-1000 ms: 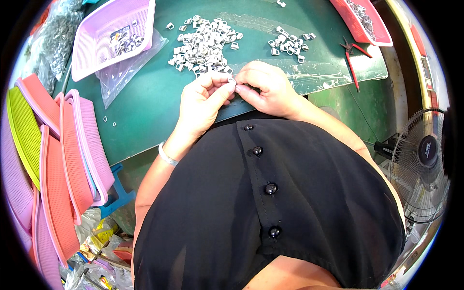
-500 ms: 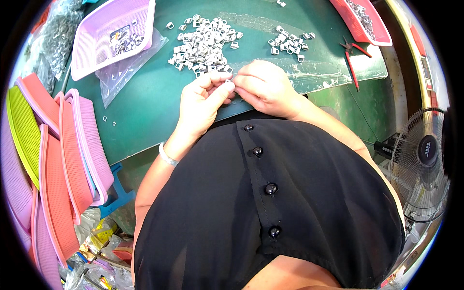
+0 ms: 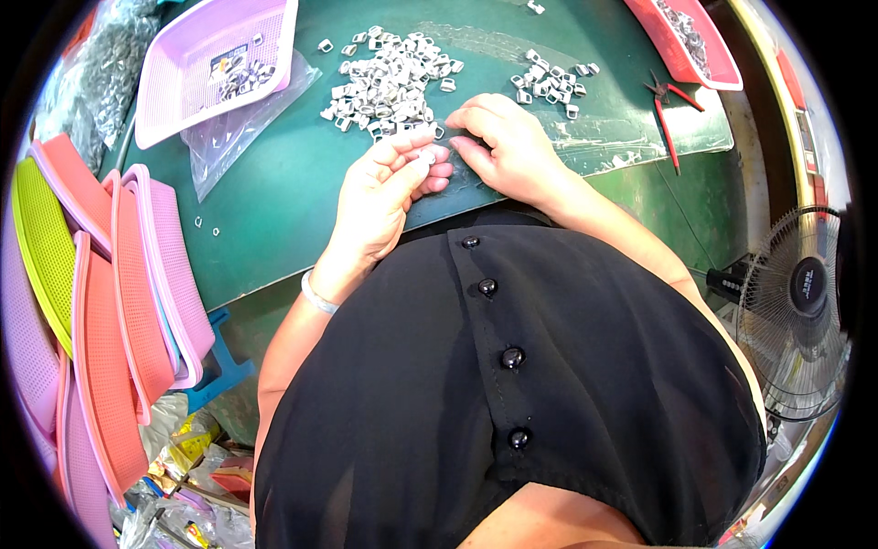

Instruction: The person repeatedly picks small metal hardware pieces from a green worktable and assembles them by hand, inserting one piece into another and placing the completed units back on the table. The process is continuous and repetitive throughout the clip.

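At the near edge of the green table, my left hand [image 3: 389,183] pinches a small pale metal piece [image 3: 427,158] between thumb and fingertips. Its exact shape is mostly hidden by the fingers. My right hand [image 3: 508,151] is just to the right, apart from the left, with fingers spread and bent and nothing visible in them. A large heap of small silver rectangular loops [image 3: 393,82] lies just beyond my left hand. Beyond my right hand is a smaller cluster of the same loops [image 3: 549,82]. One loop [image 3: 438,133] rests by the right fingertips.
A lilac basket [image 3: 169,91] with small metal parts stands on a clear plastic bag [image 3: 224,151] at the far left. Red-handled pliers [image 3: 666,119] and a pink basket [image 3: 727,73] are at the right. Stacked colourful baskets [image 3: 110,348] stand left; a fan [image 3: 809,284] stands right.
My right hand has come away from the left, moving slightly right and outward, and its fingers have spread. The left hand keeps its pinch on the small piece.
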`<state>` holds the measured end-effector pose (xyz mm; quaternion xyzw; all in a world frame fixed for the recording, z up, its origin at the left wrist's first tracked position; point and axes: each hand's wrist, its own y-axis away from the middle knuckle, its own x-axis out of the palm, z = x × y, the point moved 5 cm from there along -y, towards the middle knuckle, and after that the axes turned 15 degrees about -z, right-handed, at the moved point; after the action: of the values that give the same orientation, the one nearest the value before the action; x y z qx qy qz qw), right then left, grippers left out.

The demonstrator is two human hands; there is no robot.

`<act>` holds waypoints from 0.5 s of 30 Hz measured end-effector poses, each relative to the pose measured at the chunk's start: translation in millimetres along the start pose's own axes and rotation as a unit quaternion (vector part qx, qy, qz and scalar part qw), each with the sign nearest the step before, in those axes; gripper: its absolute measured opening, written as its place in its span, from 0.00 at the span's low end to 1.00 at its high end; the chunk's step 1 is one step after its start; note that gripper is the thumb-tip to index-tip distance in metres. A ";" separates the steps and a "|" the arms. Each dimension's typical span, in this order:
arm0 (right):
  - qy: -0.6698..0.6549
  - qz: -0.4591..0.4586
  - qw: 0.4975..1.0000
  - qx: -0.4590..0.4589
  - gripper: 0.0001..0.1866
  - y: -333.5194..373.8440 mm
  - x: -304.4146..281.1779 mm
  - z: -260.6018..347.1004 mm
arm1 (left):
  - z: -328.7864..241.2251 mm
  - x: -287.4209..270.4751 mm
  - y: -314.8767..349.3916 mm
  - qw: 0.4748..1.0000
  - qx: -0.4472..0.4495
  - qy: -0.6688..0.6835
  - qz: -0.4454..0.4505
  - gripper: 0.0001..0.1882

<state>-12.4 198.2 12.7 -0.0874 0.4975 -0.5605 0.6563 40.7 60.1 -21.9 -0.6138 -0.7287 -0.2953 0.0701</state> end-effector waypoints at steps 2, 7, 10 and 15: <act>0.012 0.007 1.000 0.002 0.09 -0.8 2.1 0.3 | 1.0 -1.2 0.0 1.000 -0.003 0.000 -0.001 0.15; 0.065 0.022 0.997 -0.019 0.11 -6.3 11.6 1.7 | -1.1 -4.0 1.6 0.999 -0.012 0.040 -0.002 0.15; 0.081 0.041 0.996 -0.020 0.11 -8.3 16.5 -0.2 | -0.8 -6.4 1.1 0.999 -0.020 0.037 -0.011 0.13; 0.023 0.064 0.997 0.025 0.09 -11.1 15.3 -2.5 | -0.1 -10.8 -1.3 0.998 -0.035 0.003 -0.043 0.11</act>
<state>-23.4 182.7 10.5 -0.0261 0.5025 -0.5320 0.6810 42.0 50.7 -27.3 -0.5831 -0.7435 -0.3254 0.0381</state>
